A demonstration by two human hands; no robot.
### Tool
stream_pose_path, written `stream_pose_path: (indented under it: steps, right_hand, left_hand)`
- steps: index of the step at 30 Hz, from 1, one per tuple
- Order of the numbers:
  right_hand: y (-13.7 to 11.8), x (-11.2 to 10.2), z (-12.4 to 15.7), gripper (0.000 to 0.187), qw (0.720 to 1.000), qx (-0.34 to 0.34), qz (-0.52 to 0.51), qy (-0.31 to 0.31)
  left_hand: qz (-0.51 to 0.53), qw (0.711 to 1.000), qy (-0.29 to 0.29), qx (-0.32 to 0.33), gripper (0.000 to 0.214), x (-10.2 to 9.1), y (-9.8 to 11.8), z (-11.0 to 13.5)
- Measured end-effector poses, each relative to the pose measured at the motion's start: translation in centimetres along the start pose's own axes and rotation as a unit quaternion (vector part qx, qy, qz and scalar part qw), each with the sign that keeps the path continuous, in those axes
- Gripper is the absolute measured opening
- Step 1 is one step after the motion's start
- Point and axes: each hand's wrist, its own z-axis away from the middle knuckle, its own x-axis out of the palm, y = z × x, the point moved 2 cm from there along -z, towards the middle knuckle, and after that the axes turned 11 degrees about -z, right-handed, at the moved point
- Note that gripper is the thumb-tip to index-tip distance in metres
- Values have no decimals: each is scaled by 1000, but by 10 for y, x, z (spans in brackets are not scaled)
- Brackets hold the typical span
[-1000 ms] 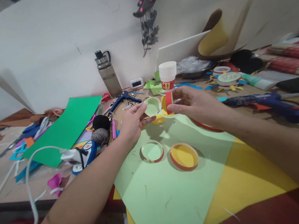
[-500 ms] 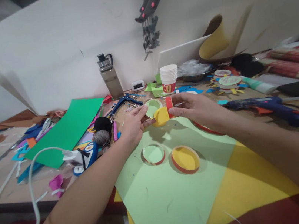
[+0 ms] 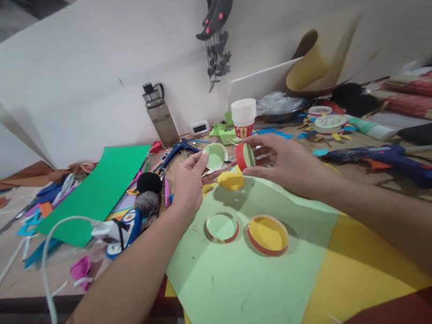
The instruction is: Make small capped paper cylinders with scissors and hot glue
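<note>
My left hand [image 3: 191, 183] pinches a shallow paper-cup ring [image 3: 216, 156] with a pale green disc in it, held tilted at its left edge. In my right hand [image 3: 280, 159] is a red paper-cup ring [image 3: 245, 156], turned on its side with green showing inside. Just below and between the hands is a yellow paper disc [image 3: 231, 181]; whether it touches the sheet is unclear. On the light green paper sheet [image 3: 234, 284] lie a ring with a green middle [image 3: 222, 227] and a red-edged ring with a yellow middle [image 3: 268, 235].
Stacked paper cups [image 3: 244, 117] stand behind my hands, with a water bottle [image 3: 160, 117] and small clock [image 3: 199, 127] near the wall. A blue glue gun [image 3: 390, 163] lies right. Green foam sheet [image 3: 99, 193] and a power strip with cable [image 3: 126, 230] are left.
The yellow disc has dropped lower, away from the red ring. My right hand's ring has turned, showing its green inside, and my left hand's ring has shifted slightly left.
</note>
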Motion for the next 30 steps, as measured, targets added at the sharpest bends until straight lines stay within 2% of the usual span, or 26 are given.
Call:
stream_pose_path:
  steps: [4,8,11,16,20,26,30]
  right_hand:
    - [-7,7,6,59,996,-79,-22,30]
    - [-10,9,8,52,984,-173,14,44]
    - [-10,10,8,50,979,-199,27,41]
    - [-7,11,8,48,984,-176,-1,37]
    - [-3,12,8,52,989,-133,-60,28]
    - [-6,12,5,48,984,-57,-169,13]
    - [-8,10,6,46,989,-67,-128,27]
  left_hand:
    - [13,999,-37,7,29,9,3,7]
    - [20,998,-58,-3,35,16,2,13]
    - [19,996,-81,-3,35,19,1,16]
    - [33,993,-115,-5,33,21,1,19]
    - [45,989,-144,-4,31,21,2,20]
    - [55,976,-209,15,50,17,2,20]
    - [60,971,-232,1,47,18,4,21]
